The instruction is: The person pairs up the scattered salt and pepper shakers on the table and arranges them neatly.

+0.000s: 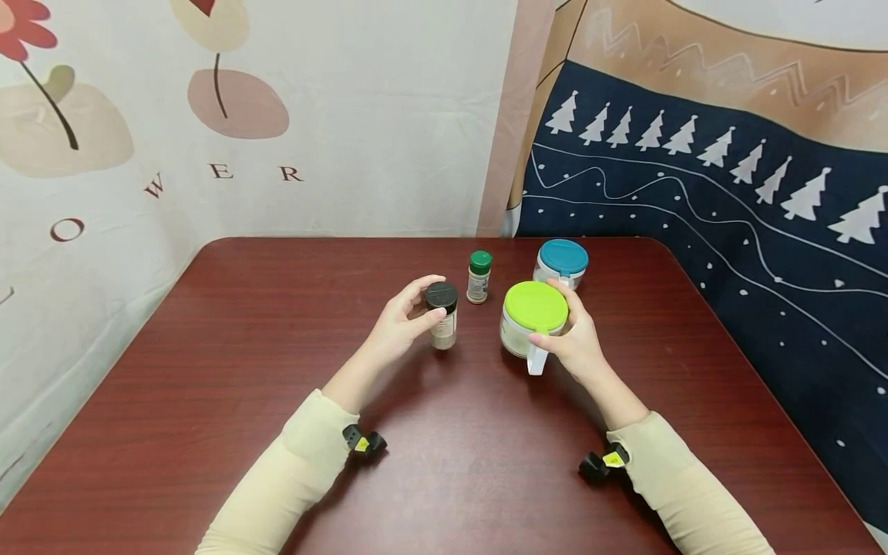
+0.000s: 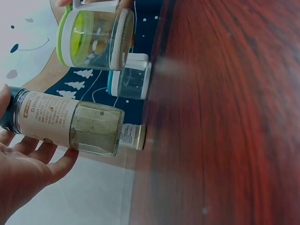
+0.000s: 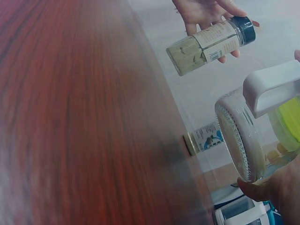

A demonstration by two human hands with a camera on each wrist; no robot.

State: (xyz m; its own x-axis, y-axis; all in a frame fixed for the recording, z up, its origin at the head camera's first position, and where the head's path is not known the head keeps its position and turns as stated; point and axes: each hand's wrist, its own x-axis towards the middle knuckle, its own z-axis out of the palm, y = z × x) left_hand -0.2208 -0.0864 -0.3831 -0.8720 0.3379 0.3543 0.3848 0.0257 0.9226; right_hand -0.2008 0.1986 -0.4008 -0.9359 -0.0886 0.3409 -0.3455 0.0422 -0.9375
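My left hand [image 1: 405, 317] grips a glass spice jar [image 1: 443, 330] by its black cap, thumb in front and fingers behind. Greenish-grey powder fills the lower part of that jar, as the left wrist view shows, and its base is off the table. With my right hand [image 1: 574, 339] I hold a clear jar with a lime-green lid [image 1: 536, 306] and a white handle [image 3: 269, 89]. Its base, too, hangs above the table in the right wrist view. Between and behind the two stands a small green-capped spice bottle [image 1: 479, 279]. A blue-lidded jar [image 1: 563, 260] stands behind my right hand.
The dark red wooden table [image 1: 333, 308] ends at a back edge just behind the blue-lidded jar and the green-capped bottle. Printed cloths [image 1: 388, 139] hang behind the table and along its right side.
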